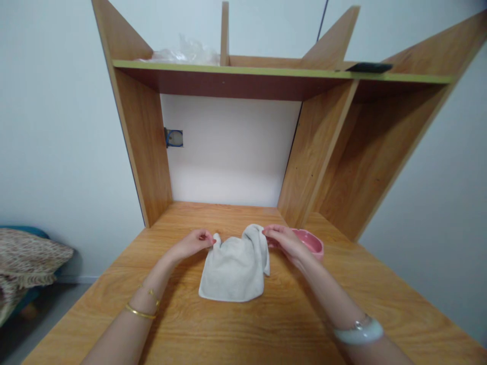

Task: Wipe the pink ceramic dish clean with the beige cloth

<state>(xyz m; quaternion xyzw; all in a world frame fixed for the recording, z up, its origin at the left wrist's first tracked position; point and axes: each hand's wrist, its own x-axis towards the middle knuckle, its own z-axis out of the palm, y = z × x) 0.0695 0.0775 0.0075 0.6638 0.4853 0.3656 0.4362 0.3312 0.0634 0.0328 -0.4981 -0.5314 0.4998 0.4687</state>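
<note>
**Cloth pinched at both far corners; bowl partly screened**

Hidden or unclear: the right hand [283, 241] covers the near left part of the pink bowl [312, 242], so only its far rim and right side show. Whether the bowl holds anything cannot be told; the part of the inside that shows looks bare. The fingertips of both hands are partly buried in fabric. Both forearms run out of the picture at the bottom edge. A dark flat object [369, 67] on the upper shelf [236, 71] is too small to identify, as is the blue fitting [174, 138] on the back wall. A patterned cushion [26, 256] is cut off at the left edge.

Hands: the left hand [192, 243] has thumb and fingers closed in a pinch on the far left corner of the pale cloth [234, 268]. The right hand pinches the far right corner likewise, and both corners are lifted slightly.

Position: the cloth lies mid-desk [266, 324], its near edge flat on the wood, just left of the bowl.

Containers: a crumpled clear plastic bag [186, 52] sits on the shelf; its contents are not discernible.
</note>
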